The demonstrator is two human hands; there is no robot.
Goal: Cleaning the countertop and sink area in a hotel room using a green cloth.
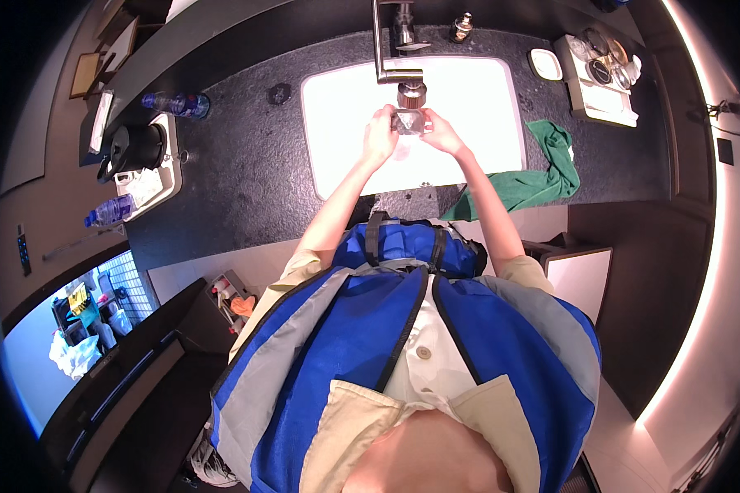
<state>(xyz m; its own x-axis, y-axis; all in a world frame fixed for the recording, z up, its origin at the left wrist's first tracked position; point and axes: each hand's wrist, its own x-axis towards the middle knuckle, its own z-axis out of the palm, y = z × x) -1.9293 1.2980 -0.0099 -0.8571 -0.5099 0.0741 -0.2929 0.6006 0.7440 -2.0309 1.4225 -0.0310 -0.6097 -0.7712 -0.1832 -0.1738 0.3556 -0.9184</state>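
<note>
Just below the round spout head of a metal faucet [412,92], both hands grip a small grey, partly clear container [409,121]; its exact kind cannot be told. My left hand [380,137] holds its left side, and my right hand [441,132] has its right side between thumb and fingers. The container is over a white rectangular sink [339,148], whose basin looks washed out by bright light. Whether water runs is not clear. A green cloth [524,187] lies beside the sink on the right, partly under my right forearm.
The dark stone counter [240,160] bears a plastic bottle [182,105], a black kettle [137,146] on a white tray [174,179], and another bottle [112,211] at left. At right stand a white dish [546,65] and a tray of glassware [592,101]. A small bottle [462,28] stands behind the sink.
</note>
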